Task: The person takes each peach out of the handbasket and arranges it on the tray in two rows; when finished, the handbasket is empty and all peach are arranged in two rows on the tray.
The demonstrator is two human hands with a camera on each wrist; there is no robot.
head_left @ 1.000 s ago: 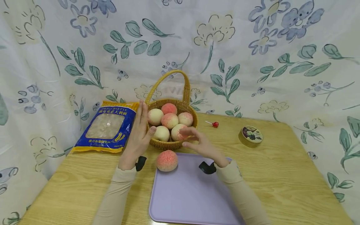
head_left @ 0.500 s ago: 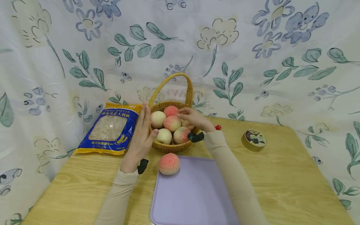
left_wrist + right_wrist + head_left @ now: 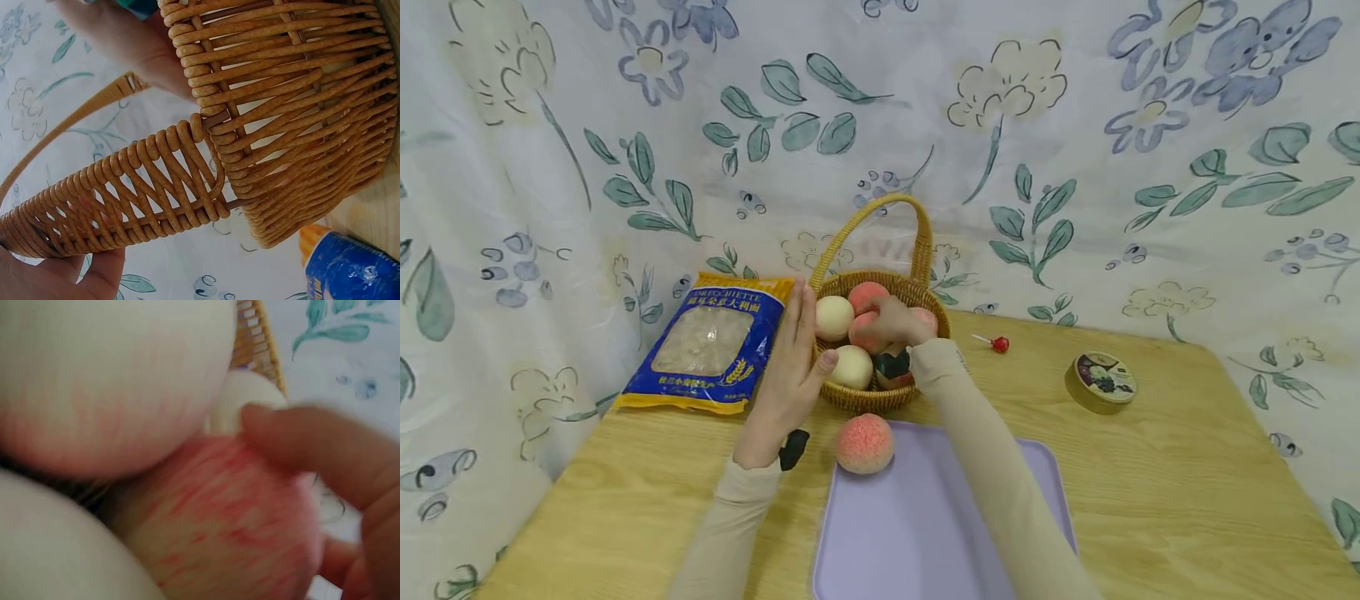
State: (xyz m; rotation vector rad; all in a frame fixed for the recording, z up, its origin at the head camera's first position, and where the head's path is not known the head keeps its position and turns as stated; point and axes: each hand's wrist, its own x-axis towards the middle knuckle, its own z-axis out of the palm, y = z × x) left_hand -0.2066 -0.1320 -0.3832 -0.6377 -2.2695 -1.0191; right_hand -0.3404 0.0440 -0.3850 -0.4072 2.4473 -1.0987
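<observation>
A white curtain [image 3: 880, 50] printed with blue flowers and green leaves hangs behind a wooden table [image 3: 1180, 475]. Two beige sleeves [image 3: 1000, 475] reach in over the table, the right one crossing above a pale purple tray [image 3: 902, 533]. Left of centre lies a blue and yellow bag [image 3: 703, 342] of pasta with a clear window, and just beside it, beyond the tray, stands a woven basket [image 3: 868, 402] with a tall arched handle [image 3: 922, 250]. The hands are apart from each other. The left hand [image 3: 784, 392] stands edge-on between the bag and the basket, fingers straight and thumb spread; in the left wrist view its fingers show behind the handle, though whether they press against it cannot be told. The right hand [image 3: 898, 321] is inside the basket, thumb and fingers bent round a pink-streaked peach [image 3: 868, 333] near the middle; the right wrist view shows thumb and finger on its skin, the peach sitting low among its neighbours. Around it in the basket are cream and pink peaches [image 3: 852, 367], some partly covered by the hand. One rosy peach [image 3: 865, 444] rests on the tray's far left corner. To the right of the basket sits a round tin [image 3: 1102, 383] with a fruit picture on its lid. Black wrist straps [image 3: 793, 448] show at both cuffs. Between basket and tin lies a red lollipop [image 3: 1000, 344], its stick pointing toward the basket.
</observation>
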